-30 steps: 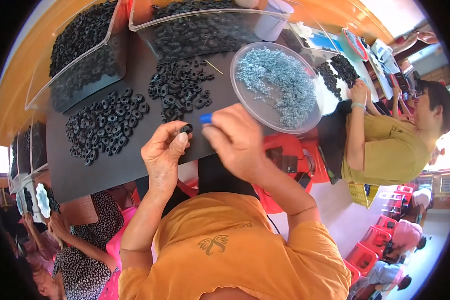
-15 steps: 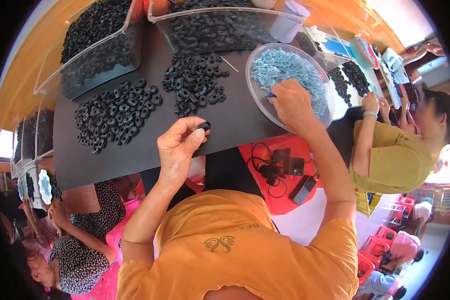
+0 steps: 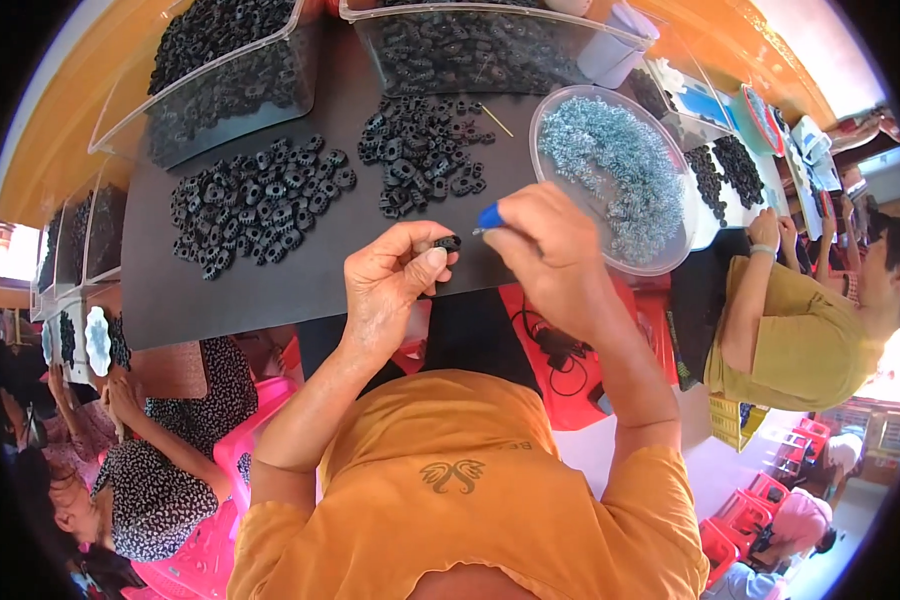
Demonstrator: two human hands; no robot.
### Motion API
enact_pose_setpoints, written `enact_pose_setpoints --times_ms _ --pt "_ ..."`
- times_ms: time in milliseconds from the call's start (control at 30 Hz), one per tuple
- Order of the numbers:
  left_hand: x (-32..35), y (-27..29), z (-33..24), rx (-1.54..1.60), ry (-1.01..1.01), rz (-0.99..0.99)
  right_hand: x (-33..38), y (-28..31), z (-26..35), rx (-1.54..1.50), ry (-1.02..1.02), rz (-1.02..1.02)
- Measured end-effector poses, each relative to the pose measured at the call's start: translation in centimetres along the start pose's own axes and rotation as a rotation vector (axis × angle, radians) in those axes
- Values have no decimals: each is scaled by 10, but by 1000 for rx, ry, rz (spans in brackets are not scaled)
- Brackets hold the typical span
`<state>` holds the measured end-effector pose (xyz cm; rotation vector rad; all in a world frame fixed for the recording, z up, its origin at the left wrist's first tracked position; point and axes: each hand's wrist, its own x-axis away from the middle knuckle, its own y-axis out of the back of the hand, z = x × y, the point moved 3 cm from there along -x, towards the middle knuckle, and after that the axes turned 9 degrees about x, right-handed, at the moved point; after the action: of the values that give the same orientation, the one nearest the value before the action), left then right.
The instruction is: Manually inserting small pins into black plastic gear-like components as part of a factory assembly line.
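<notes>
While the left hand (image 3: pixel 395 285) pinches one small black ring-shaped part (image 3: pixel 448 243), the right hand (image 3: pixel 550 250) grips one blue-handled tool (image 3: pixel 489 217), its tip hidden; two loose black heaps (image 3: pixel 255 205) lie uncountable.

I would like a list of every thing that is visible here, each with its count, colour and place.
black ring part: one, black, pinched in the left hand's fingers
blue-handled tool: one, blue, in the right hand
round tub of small metal pieces: one, clear with silvery contents, right on the table
loose piles of black parts: two, black, middle of the table
clear bins: two in front, filled with black parts, far edge
table: one, dark top
co-workers: at least two, at right and lower left
red stool: one, under the table
left hand: holds the ring part
right hand: grips the tool
</notes>
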<state>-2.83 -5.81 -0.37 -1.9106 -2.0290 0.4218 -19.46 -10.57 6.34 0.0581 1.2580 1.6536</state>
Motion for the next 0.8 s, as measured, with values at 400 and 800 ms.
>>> enact_pose_setpoints --times_ms 400,800 --pt "11 -1 2 33 -87 -54 7 -25 32 189 246 -142" --pt "12 -1 5 116 -132 -110 26 -48 42 185 219 -286"
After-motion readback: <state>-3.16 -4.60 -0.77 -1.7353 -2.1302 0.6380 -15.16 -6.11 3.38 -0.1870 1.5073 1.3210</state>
